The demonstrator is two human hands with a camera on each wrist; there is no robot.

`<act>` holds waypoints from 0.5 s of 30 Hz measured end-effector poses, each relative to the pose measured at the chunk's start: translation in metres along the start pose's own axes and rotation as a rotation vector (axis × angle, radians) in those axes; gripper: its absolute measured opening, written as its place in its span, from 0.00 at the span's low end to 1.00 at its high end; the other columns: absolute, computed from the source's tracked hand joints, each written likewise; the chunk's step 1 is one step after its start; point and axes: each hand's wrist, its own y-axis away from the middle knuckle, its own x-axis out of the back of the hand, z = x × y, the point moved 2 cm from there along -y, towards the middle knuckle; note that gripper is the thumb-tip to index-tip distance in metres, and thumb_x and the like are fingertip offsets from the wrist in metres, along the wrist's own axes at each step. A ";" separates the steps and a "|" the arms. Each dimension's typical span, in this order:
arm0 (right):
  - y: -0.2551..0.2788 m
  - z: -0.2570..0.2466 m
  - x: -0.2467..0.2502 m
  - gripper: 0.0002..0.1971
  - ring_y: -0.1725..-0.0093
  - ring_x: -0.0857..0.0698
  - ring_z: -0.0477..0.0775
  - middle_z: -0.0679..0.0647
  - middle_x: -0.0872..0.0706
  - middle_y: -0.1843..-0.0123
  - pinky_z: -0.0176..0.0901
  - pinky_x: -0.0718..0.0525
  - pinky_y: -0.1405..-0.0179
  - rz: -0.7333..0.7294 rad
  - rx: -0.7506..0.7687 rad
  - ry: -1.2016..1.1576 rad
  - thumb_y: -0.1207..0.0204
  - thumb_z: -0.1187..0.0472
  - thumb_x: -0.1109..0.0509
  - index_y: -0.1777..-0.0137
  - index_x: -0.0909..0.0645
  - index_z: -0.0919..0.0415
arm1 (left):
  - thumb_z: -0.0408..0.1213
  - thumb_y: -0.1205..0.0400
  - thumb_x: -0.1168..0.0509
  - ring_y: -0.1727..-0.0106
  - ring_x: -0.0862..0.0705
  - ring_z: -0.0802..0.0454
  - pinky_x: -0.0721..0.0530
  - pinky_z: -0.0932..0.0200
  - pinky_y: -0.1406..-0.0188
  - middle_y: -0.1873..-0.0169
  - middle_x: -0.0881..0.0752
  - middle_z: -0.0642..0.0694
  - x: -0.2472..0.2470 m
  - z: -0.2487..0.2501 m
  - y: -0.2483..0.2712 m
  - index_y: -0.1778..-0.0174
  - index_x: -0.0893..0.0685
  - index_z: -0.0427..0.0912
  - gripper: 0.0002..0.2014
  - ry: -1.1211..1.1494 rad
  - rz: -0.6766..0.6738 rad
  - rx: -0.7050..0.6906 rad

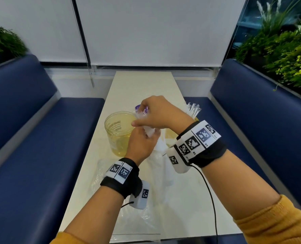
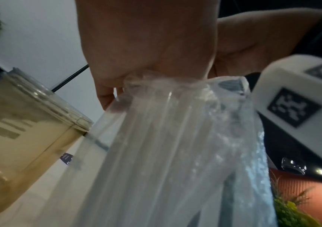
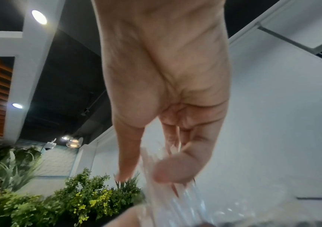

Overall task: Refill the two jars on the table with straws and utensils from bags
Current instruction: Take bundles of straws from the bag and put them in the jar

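Note:
An empty clear yellowish jar (image 1: 119,131) stands at mid-table. Just right of it my left hand (image 1: 147,138) grips the neck of a clear plastic bag (image 1: 159,155) of white wrapped utensils; in the left wrist view the bag (image 2: 175,145) hangs below that hand (image 2: 117,86), beside the jar (image 2: 20,122). My right hand (image 1: 141,112) is above it and pinches the tops of the wrapped pieces sticking out of the bag; its fingertips (image 3: 167,173) pinch clear wrappers. A second jar, mostly hidden behind my right wrist, holds wrapped straws (image 1: 192,110).
A flat, empty-looking clear bag (image 1: 134,221) lies on the white table (image 1: 141,85) near the front edge. Something purple (image 1: 137,107) shows behind my right fingers. Blue bench seats (image 1: 40,138) flank the table, with plants (image 1: 287,59) behind them. A black cable (image 1: 211,199) trails from my right wrist.

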 end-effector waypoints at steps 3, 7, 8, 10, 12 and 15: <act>-0.001 0.008 -0.007 0.37 0.51 0.19 0.47 0.45 0.21 0.53 0.33 0.24 0.60 0.064 0.024 -0.043 0.37 0.34 0.18 0.35 0.16 0.58 | 0.44 0.15 0.34 0.70 0.18 0.61 0.23 0.62 0.71 0.66 0.13 0.49 0.001 -0.005 -0.004 0.50 0.14 0.43 0.09 0.074 -0.001 0.021; 0.002 0.019 -0.026 0.33 0.51 0.18 0.55 0.49 0.19 0.52 0.48 0.21 0.55 0.128 -0.012 0.077 0.38 0.24 0.26 0.47 0.22 0.51 | 0.39 0.19 0.38 0.53 0.15 0.43 0.17 0.54 0.58 0.56 0.14 0.42 -0.001 -0.009 -0.009 0.48 0.18 0.37 0.10 0.011 -0.031 0.030; 0.005 0.021 -0.032 0.27 0.56 0.20 0.56 0.46 0.21 0.60 0.48 0.24 0.60 0.123 0.012 0.128 0.33 0.24 0.30 0.58 0.27 0.48 | 0.34 0.18 0.38 0.54 0.16 0.42 0.18 0.58 0.60 0.58 0.15 0.43 -0.001 -0.008 -0.010 0.50 0.19 0.37 0.06 -0.035 -0.036 0.021; 0.010 0.022 -0.042 0.27 0.63 0.22 0.56 0.43 0.29 0.69 0.47 0.30 0.65 0.145 0.086 0.164 0.25 0.27 0.36 0.68 0.40 0.46 | 0.29 0.18 0.37 0.59 0.15 0.41 0.16 0.54 0.65 0.64 0.14 0.44 0.001 -0.005 -0.009 0.54 0.19 0.37 0.02 -0.043 -0.026 -0.035; 0.011 0.026 -0.046 0.28 0.67 0.24 0.57 0.44 0.32 0.73 0.46 0.33 0.67 0.201 0.144 0.196 0.21 0.31 0.38 0.70 0.44 0.47 | 0.30 0.19 0.37 0.59 0.12 0.41 0.15 0.43 0.66 0.64 0.12 0.42 0.003 -0.003 -0.007 0.54 0.17 0.38 0.04 -0.013 -0.017 -0.060; 0.009 0.028 -0.049 0.26 0.67 0.23 0.61 0.50 0.26 0.71 0.47 0.33 0.67 0.214 0.196 0.248 0.16 0.38 0.38 0.69 0.41 0.52 | 0.29 0.20 0.34 0.63 0.12 0.45 0.16 0.45 0.69 0.66 0.12 0.43 0.003 -0.001 -0.005 0.56 0.15 0.38 0.03 -0.010 -0.037 -0.011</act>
